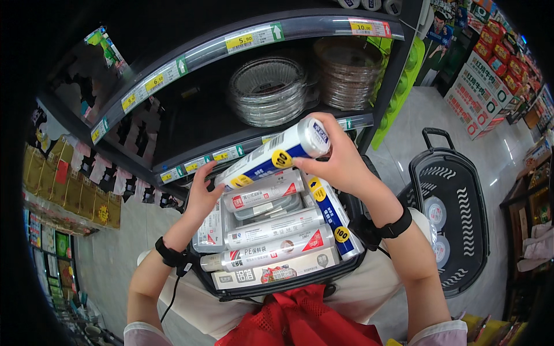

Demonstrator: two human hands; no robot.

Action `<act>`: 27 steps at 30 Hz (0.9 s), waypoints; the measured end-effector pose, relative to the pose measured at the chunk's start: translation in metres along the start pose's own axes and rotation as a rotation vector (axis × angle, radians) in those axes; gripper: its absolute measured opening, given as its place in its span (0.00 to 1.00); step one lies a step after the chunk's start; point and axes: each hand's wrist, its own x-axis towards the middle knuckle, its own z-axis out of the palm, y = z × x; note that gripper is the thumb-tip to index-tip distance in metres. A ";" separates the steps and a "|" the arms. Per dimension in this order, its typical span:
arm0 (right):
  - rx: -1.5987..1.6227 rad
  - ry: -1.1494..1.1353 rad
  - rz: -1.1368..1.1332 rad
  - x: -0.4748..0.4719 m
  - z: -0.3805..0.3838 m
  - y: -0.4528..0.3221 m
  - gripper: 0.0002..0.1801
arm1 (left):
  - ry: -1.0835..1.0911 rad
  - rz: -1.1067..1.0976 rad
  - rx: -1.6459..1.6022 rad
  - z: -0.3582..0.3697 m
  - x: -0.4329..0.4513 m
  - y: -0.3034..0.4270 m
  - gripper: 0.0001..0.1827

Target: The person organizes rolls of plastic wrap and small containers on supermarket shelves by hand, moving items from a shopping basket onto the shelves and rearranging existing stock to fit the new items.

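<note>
Above a black shopping basket [255,290], my right hand [339,162] grips the capped end of a white and blue roll of plastic bags [259,166]. My left hand [201,190] holds its lower left end between thumb and fingers, so the roll tilts up to the right. Packed in the basket are a second blue and white roll [333,216], several white rolls of food storage bags, such as the PE bag roll [277,246], and a flat aluminium foil box [277,268]. Clear plastic containers [270,207] lie partly hidden beneath the rolls.
Ahead, a dark shelf [194,116] holds stacked foil trays [270,93] and round brown-tinted containers [348,71]. Price tags line its edges. A second black basket [454,225] with round-lidded items [435,212] stands on the floor at right. Cartons [478,95] are stacked farther back.
</note>
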 end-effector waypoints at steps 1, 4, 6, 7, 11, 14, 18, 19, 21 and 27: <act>-0.041 -0.047 -0.036 0.000 0.000 -0.003 0.31 | 0.006 0.001 -0.002 0.000 0.000 0.016 0.30; -0.117 -0.111 -0.067 0.004 0.001 -0.016 0.32 | -0.217 0.395 0.020 -0.003 -0.003 0.085 0.34; -0.176 -0.166 -0.110 0.008 0.007 -0.031 0.33 | -0.215 0.532 0.019 -0.001 -0.008 0.121 0.37; -0.240 -0.226 -0.124 0.011 0.010 -0.045 0.32 | -0.176 0.602 0.059 -0.006 -0.008 0.134 0.36; -0.246 -0.239 -0.416 0.025 0.013 -0.069 0.29 | -0.159 0.570 0.094 -0.018 0.000 0.146 0.35; -0.169 -0.333 -0.537 0.032 -0.003 -0.083 0.30 | -0.236 0.617 -0.022 -0.030 -0.010 0.156 0.37; -0.125 -0.183 -0.481 0.036 -0.035 -0.091 0.30 | -0.316 0.889 -0.358 -0.047 -0.030 0.194 0.55; -0.132 -0.083 -0.472 0.038 -0.044 -0.087 0.29 | -0.444 0.884 -0.218 -0.060 -0.029 0.217 0.47; -0.060 0.032 -0.413 0.038 -0.064 -0.083 0.28 | -0.598 0.879 -0.098 -0.078 -0.023 0.258 0.36; 0.164 0.274 -0.310 0.040 -0.113 -0.056 0.22 | -0.211 1.235 -0.031 -0.063 0.050 0.335 0.36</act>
